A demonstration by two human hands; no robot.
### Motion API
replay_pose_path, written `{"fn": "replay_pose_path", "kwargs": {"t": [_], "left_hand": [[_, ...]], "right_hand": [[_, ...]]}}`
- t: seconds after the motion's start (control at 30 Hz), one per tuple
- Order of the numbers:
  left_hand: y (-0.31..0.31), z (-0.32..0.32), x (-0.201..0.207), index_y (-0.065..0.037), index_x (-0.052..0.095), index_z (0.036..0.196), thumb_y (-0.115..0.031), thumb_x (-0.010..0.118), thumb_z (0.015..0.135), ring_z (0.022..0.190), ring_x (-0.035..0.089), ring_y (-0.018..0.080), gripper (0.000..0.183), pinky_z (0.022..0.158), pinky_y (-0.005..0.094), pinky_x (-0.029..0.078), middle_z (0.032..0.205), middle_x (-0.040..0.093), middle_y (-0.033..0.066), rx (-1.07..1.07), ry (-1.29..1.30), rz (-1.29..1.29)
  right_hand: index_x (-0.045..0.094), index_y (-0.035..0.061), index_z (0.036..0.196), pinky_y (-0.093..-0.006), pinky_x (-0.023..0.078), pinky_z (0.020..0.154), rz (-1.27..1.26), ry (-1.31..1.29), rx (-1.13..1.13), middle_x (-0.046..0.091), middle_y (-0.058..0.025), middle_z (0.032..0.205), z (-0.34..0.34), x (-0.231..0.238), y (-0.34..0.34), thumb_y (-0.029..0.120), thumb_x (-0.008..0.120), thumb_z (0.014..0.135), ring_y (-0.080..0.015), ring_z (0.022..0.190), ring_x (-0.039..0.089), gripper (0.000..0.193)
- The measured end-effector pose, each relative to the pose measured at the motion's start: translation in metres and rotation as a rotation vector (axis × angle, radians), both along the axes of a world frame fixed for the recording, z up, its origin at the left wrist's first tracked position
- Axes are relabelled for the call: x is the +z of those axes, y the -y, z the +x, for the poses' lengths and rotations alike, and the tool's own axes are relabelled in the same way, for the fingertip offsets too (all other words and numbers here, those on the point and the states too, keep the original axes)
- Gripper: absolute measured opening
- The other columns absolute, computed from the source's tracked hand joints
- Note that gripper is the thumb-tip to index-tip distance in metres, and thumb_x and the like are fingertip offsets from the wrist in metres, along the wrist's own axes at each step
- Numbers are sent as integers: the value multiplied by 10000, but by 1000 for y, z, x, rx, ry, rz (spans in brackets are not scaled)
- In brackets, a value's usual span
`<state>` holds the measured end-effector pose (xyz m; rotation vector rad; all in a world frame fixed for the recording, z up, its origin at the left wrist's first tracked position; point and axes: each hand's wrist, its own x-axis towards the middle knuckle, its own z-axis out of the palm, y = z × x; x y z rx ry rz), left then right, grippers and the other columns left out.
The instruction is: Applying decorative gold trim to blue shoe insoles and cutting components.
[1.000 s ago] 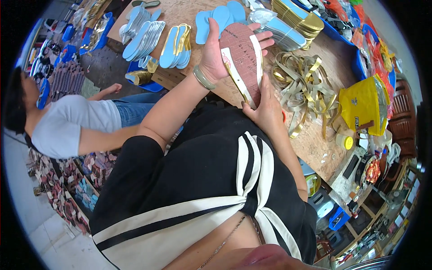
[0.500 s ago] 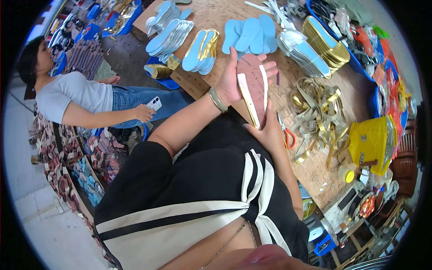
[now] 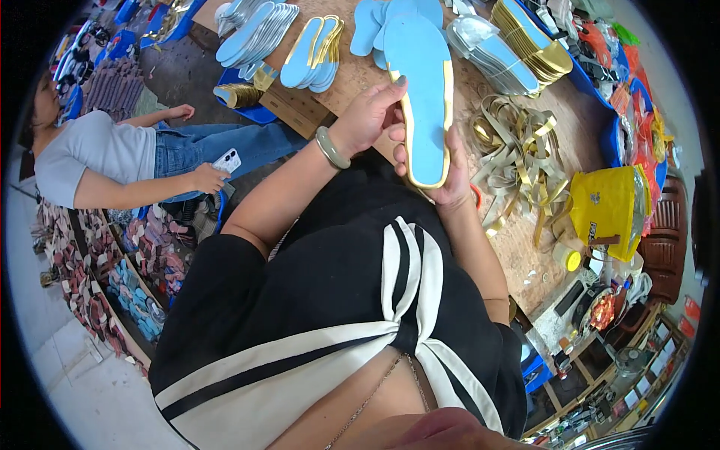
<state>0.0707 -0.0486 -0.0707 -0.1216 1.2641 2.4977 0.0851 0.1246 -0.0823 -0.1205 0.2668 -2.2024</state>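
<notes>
Head view: light-blue insole with gold edging (image 3: 426,97), at 12 o'clock above desk (image 3: 525,247). Left hand (image 3: 367,116) fingers closed on its left rim; right hand (image 3: 450,176) cupped under heel. Best kept level, edging pressed evenly.

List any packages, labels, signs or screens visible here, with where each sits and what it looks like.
Yellow bag: on the wooden bench right of the person's hands, boxy and crumpled, with small dark print.
Phone: in the hand of a co-worker seated at the left, a white slab showing its back; no screen visible.
Small jar: below the bag, round with a yellow lid.
No signs or lit screens can be made out.
</notes>
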Motion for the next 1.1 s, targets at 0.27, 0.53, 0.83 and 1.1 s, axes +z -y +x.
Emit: {"fn": "replay_pose_path", "kwargs": {"t": [0.27,0.53,0.83,1.1], "left_hand": [[-19,15,15,-24,504,1100,-213,492,949,533,489,43,241,467,182,428,792,579,22,46,0,-254],[-24,32,17,-22,406,1263,-317,488,956,590,560,74,433,503,206,462,811,580,27,-131,-90,-385],[-33,54,29,-20,552,1098,-487,292,984,830,619,155,547,757,272,477,911,627,72,-182,-75,-388],[-58,39,39,-22,559,940,-252,448,983,696,601,84,259,659,196,469,823,611,26,-143,-153,-499]], "right_hand": [[434,-9,1204,-299,456,569,246,-55,-138,554,-155,1012,11,4,5,658,329,888,-215,784,560,746],[456,-68,1187,-383,530,765,385,-189,-217,598,-220,1021,15,5,-10,594,321,925,-291,844,635,725],[488,-74,1166,-351,510,836,648,-398,-581,604,-193,1113,2,26,-31,418,291,995,-233,957,618,557],[431,-90,1218,-368,506,833,617,-402,-622,566,-229,1162,-3,27,-37,437,348,978,-260,992,601,585]]}}
